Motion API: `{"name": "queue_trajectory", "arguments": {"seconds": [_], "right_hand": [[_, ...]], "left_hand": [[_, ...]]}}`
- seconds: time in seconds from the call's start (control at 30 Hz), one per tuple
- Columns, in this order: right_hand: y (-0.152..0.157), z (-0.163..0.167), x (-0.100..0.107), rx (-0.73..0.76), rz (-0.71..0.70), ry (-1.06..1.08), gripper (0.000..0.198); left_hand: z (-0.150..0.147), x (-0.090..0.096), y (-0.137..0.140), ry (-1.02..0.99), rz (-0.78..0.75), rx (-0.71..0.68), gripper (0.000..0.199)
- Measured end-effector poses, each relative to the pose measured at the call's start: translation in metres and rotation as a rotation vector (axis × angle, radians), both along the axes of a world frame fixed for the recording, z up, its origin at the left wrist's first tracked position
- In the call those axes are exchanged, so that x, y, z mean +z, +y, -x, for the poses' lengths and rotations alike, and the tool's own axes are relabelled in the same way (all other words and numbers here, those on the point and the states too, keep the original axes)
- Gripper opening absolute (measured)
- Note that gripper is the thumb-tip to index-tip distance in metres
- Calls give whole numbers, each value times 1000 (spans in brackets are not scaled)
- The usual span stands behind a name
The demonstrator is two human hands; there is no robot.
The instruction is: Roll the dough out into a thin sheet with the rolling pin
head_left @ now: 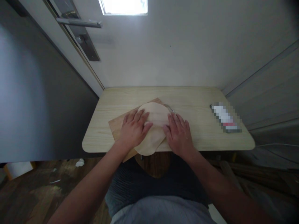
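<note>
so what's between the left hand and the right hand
A flat, pale cream, rounded sheet lies between the left hand and the right hand; the head view shows both hands resting on it.

White door at 12 o'clock, bright glass pane up top. Metal handle, 11 o'clock. Grey smooth panel, 9 o'clock; pale panelled wall, 3 o'clock. Pale wood-grain bench, rounded corners, centre. Dark wood-look floor, 7 o'clock, littered, scuffed. Light dim, cool.
</note>
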State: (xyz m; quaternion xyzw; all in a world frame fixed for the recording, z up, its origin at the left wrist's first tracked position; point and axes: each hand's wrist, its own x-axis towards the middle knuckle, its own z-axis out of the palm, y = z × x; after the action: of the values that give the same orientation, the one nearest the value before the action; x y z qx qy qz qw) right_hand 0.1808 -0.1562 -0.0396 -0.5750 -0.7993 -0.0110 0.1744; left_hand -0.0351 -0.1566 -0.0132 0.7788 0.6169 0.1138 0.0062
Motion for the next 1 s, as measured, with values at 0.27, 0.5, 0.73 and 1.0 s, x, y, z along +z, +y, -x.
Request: {"name": "queue_trajectory", "arguments": {"seconds": [0.27, 0.5, 0.73, 1.0], "right_hand": [[-51, -3, -4, 14, -37, -18, 65], [-52, -2, -10, -4, -59, -18, 67], [-18, -3, -5, -30, -9, -9, 66], [47, -4, 4, -30, 113, -18, 57]], "left_hand": [[1, -3, -42, -57, 42, -23, 56], [1, -2, -39, -40, 21, -43, 57], [-2, 1, 0, 6, -16, -55, 57], [-6, -1, 49, 48, -18, -9, 58]]}}
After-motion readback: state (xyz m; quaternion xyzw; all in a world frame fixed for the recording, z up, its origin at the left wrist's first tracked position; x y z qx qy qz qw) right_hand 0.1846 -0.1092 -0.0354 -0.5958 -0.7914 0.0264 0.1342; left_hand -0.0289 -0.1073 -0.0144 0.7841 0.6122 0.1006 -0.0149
